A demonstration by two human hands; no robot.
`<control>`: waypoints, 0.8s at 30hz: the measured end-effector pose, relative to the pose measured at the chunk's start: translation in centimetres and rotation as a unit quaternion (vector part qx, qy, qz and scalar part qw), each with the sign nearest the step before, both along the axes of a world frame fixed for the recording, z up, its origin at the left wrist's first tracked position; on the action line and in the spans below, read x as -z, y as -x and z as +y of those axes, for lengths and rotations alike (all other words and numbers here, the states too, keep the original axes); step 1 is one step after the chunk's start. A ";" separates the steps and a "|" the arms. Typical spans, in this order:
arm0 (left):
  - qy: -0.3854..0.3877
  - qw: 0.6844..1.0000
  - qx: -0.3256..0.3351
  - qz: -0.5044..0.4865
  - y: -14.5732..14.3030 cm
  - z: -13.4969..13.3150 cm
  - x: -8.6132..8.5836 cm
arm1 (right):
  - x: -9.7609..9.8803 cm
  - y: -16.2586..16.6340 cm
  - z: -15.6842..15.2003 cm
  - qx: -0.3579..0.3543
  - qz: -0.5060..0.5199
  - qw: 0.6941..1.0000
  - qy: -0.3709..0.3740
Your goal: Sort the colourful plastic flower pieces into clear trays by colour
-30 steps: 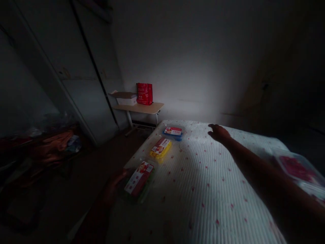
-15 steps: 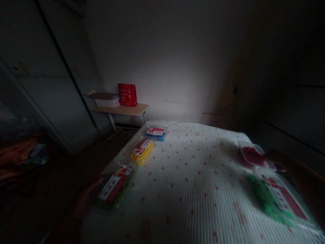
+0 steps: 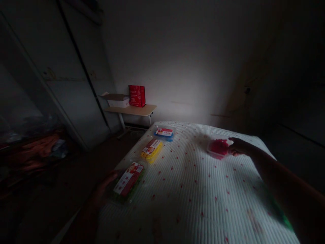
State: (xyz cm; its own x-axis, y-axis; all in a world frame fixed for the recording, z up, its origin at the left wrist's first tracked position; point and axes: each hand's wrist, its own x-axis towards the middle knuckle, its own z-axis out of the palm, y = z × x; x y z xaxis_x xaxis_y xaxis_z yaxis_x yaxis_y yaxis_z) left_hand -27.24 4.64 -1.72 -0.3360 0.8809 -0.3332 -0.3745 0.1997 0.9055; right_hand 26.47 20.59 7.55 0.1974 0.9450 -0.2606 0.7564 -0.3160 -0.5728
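My right hand (image 3: pixel 238 146) reaches across the table and is closed on the near right side of a clear plastic box (image 3: pixel 218 148) with pinkish-red contents. At the left table edge, my left hand (image 3: pixel 104 185), dark and blurred, is closed at the side of a labelled clear box (image 3: pixel 129 181) with dark green contents. Beyond that box, a labelled box with yellow contents (image 3: pixel 152 150) and another with blue contents (image 3: pixel 164 133) lie in a row. Bright green contents (image 3: pixel 286 222) show at the lower right, mostly hidden by my right forearm.
A striped cloth with small red marks covers the table (image 3: pixel 188 189). Behind stands a small side table (image 3: pixel 132 110) bearing a white carton (image 3: pixel 118 101) and a red bag (image 3: pixel 137 96). Cabinet doors (image 3: pixel 76 91) rise at left, with piled fabric (image 3: pixel 40 152) below. The room is dim.
My right hand has moved the box with pinkish-red contents leftward toward the table's middle. The camera view has shifted, so the whole scene sits further right. My left hand stays by its box.
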 end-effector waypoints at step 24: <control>-0.063 0.997 0.053 0.010 0.2 -0.2 0.6 | 4.5 19.4 -1.7 -0.133 0.207 0.969 0.029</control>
State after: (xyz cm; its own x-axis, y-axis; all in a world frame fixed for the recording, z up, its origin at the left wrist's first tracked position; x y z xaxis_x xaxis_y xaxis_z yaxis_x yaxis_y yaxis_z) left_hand -27.43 4.47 -2.34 -0.2432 0.9465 -0.2121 -0.3394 0.1218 0.9327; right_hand 7.07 18.94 3.06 -0.1838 0.9297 -0.3190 0.5240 -0.1819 -0.8321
